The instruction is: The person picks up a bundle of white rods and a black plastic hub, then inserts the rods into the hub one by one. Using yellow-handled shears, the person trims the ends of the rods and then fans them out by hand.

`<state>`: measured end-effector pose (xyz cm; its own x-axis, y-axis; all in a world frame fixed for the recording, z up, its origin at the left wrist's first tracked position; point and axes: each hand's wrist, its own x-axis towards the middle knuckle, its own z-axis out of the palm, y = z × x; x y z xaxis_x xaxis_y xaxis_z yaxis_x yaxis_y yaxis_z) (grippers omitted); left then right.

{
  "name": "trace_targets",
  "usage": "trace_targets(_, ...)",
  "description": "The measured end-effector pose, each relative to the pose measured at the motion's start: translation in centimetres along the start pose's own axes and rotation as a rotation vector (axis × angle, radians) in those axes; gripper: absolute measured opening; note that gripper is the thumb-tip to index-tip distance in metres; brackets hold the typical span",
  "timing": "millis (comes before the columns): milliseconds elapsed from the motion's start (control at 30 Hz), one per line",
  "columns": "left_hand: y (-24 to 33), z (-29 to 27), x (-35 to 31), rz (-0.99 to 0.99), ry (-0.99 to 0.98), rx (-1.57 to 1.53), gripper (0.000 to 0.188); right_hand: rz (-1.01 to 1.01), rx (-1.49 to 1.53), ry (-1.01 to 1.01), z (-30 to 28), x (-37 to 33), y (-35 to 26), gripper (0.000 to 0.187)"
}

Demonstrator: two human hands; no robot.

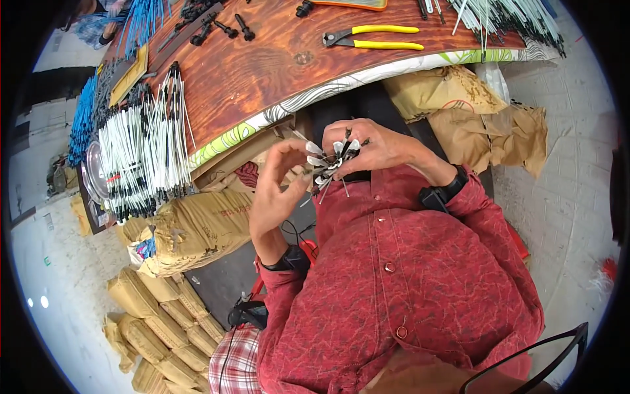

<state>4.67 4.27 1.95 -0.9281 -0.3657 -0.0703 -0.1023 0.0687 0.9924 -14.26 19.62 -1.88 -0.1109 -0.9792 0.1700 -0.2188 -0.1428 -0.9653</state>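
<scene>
My right hand (379,152) is wrapped round a bundle of thin black-and-white rods (336,156), seen nearly end-on in front of my chest. Their tips fan out in white and black. From the other side my left hand (277,184) curls its thumb and fingers against the bundle's left edge. Its fingertips are partly hidden among the rods, so which rods they pinch is unclear. Both hands are held off the near edge of the wooden table (262,72).
Yellow-handled cutting pliers (374,37) lie on the table. White rods with black ends (141,154) are heaped at the left, beside blue ones (82,121). More pale rods (508,20) lie at the far right. Brown paper sacks (203,226) stand below, others (489,134) under the table's right side.
</scene>
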Motion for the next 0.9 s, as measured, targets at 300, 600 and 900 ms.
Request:
trace_targets(300,-1.8,0.1,0.1,0.031,0.060,-0.045,0.073,-0.117,-0.110,-0.006,0.4,-0.2,0.5,0.041)
trace_targets(600,-1.5,0.4,0.2,0.171,0.168,0.290,0.076,-0.151,-0.109,-0.097,-0.3,-0.9,-0.2,0.042)
trace_targets(900,-1.3,1.9,-0.6,-0.046,-0.050,0.039,0.046,-0.160,-0.104,-0.106,0.3,-1.5,-0.2,0.033)
